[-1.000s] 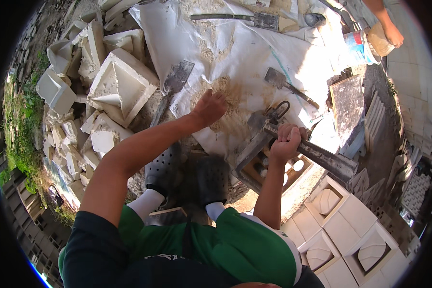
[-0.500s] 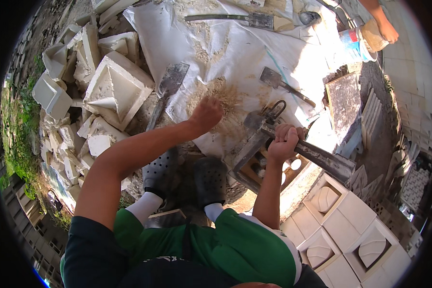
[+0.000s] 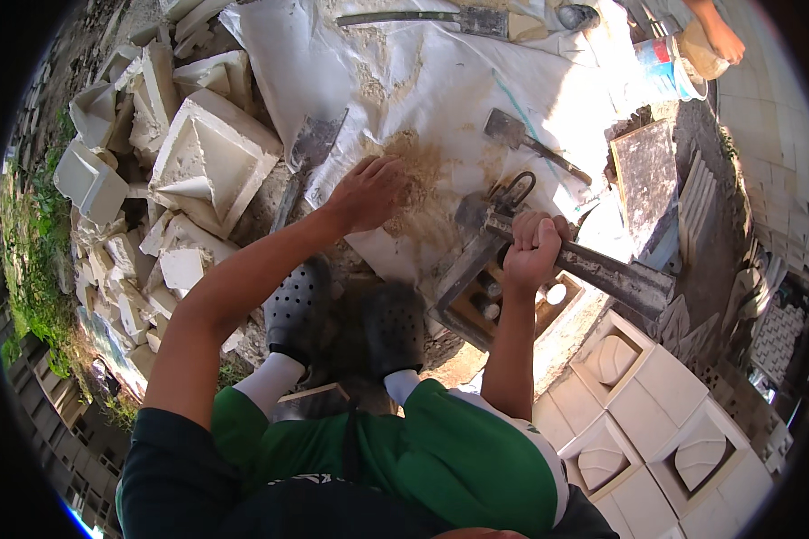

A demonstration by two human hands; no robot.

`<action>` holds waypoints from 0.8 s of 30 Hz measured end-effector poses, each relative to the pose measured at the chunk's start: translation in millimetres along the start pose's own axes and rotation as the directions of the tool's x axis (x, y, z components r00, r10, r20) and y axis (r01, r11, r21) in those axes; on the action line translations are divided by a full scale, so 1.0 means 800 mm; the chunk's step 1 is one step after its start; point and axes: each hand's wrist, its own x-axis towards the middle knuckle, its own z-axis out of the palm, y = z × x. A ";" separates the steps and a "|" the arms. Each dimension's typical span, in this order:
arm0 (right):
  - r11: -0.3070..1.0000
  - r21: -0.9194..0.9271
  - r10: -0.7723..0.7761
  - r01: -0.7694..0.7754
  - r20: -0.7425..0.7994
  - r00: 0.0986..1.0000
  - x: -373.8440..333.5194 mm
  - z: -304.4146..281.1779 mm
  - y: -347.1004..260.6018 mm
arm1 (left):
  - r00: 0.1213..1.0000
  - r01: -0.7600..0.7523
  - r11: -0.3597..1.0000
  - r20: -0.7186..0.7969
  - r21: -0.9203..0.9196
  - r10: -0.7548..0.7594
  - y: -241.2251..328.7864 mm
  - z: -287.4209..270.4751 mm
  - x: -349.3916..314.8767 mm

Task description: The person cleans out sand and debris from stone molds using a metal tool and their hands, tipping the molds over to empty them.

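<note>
My left hand (image 3: pixel 368 191) is over a patch of sandy powder (image 3: pixel 413 162) on a white sheet. Its fingers reach forward, loosely extended; their undersides are hidden and nothing shows in them. My right hand (image 3: pixel 532 251) wraps round a long grey metal bar (image 3: pixel 616 280), crusted with dust, that slants down to the right. Near the bar's upper end a bent metal loop (image 3: pixel 515 189) sticks up. Below my right hand lies a rectangular mould frame (image 3: pixel 463 305) with round plugs inside, partly covered by my forearm.
Broken pale cast blocks (image 3: pixel 216 162) are heaped at left. A trowel (image 3: pixel 315 144), a small spade (image 3: pixel 521 135) and a long-handled tool (image 3: pixel 458 20) lie on the sheet. Finished hollow blocks (image 3: pixel 643 409) stand at lower right. Another person's hand (image 3: pixel 724 40) is near a bucket (image 3: pixel 661 72).
My left hand has shifted slightly left and its closed fingers have loosened and stretched out. My right hand stays on the bar, which has moved slightly.
</note>
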 end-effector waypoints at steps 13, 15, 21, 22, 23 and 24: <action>0.995 -0.024 0.096 -0.093 0.240 0.966 -0.016 0.078 0.031 | 0.979 0.185 0.983 -0.087 0.023 -0.182 0.000 0.036 -0.026; 0.991 -0.037 0.136 -0.131 0.229 0.964 -0.012 0.082 0.008 | 0.977 0.170 0.984 -0.118 -0.051 -0.175 -0.001 0.031 -0.028; 0.991 0.110 -0.102 0.077 0.243 0.965 -0.035 0.070 0.015 | 0.978 0.169 0.982 -0.111 -0.082 -0.177 0.001 0.020 -0.029; 0.996 0.088 -0.001 -0.015 0.184 0.983 -0.034 0.074 0.038 | 0.979 0.169 0.980 -0.100 -0.109 -0.180 0.007 0.022 -0.026; 0.990 0.080 0.109 -0.120 0.136 0.985 -0.029 0.085 0.049 | 0.977 0.172 0.979 -0.105 -0.111 -0.184 0.008 0.024 -0.027; 0.982 0.089 0.153 -0.168 0.158 0.975 -0.016 0.082 0.044 | 0.979 0.162 0.981 -0.111 -0.110 -0.174 0.006 0.026 -0.029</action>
